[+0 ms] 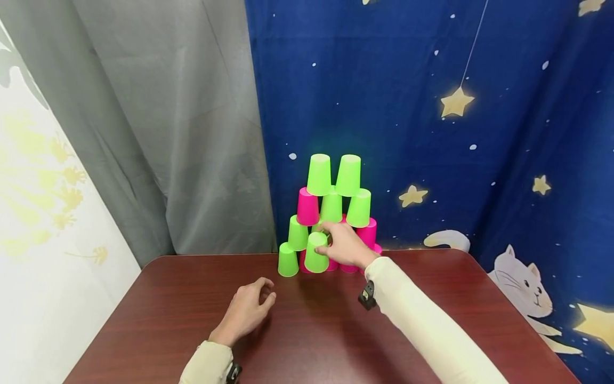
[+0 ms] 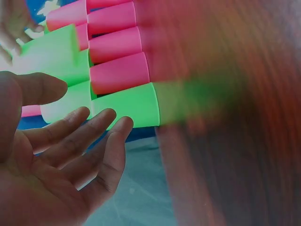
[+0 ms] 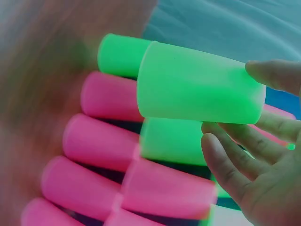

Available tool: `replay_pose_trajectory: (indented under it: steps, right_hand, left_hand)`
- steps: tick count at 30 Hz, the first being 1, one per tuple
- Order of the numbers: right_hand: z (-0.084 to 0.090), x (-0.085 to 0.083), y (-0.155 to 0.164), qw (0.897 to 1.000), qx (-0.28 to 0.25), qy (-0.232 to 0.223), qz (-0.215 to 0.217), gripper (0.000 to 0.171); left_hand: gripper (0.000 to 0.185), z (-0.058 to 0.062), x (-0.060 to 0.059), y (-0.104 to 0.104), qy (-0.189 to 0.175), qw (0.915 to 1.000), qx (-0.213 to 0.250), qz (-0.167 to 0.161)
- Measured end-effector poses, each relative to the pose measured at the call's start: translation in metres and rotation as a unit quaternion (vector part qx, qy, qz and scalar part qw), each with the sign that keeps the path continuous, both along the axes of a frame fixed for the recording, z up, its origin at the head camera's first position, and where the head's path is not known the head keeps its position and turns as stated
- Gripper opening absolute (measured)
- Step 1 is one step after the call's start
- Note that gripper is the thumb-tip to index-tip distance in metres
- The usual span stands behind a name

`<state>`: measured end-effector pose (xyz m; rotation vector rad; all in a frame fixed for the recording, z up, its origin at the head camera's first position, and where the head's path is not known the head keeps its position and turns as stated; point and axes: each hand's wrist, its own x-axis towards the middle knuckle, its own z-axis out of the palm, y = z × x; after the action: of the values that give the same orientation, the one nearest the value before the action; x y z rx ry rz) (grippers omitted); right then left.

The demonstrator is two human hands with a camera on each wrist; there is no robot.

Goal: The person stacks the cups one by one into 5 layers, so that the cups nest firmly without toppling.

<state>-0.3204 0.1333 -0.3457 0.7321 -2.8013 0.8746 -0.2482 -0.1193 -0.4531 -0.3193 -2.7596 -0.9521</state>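
Note:
In the head view my right hand (image 1: 346, 244) pinches a green cup (image 1: 316, 256), held upside down in front of a stacked pyramid of cups. The right wrist view shows that cup (image 3: 200, 82) between the thumb and fingers. Behind it rise rows of upside-down green and pink cups, with two green cups (image 1: 348, 175) at the top and a pink cup (image 1: 307, 207) below them. A green cup (image 1: 288, 260) stands at the bottom left corner. My left hand (image 1: 247, 309) hovers over the table left of the pyramid, fingers loosely bent and holding nothing.
The pyramid stands near the back edge of the dark red-brown table (image 1: 158, 298). Behind it hang a grey curtain (image 1: 206, 133) and a blue curtain (image 1: 384, 106) with stars and a white cat. A white patterned panel (image 1: 43, 213) is at the left.

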Motion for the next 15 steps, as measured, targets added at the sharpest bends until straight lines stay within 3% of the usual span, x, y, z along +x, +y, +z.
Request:
replay_pose_trajectory:
  steps: [15]
  right_hand:
    - [0.103,0.008,0.007,0.998,0.049,0.031,0.015,0.041]
  left_hand:
    - [0.016,-0.005,0.01,0.005,-0.023,0.9996,0.004,-0.013]
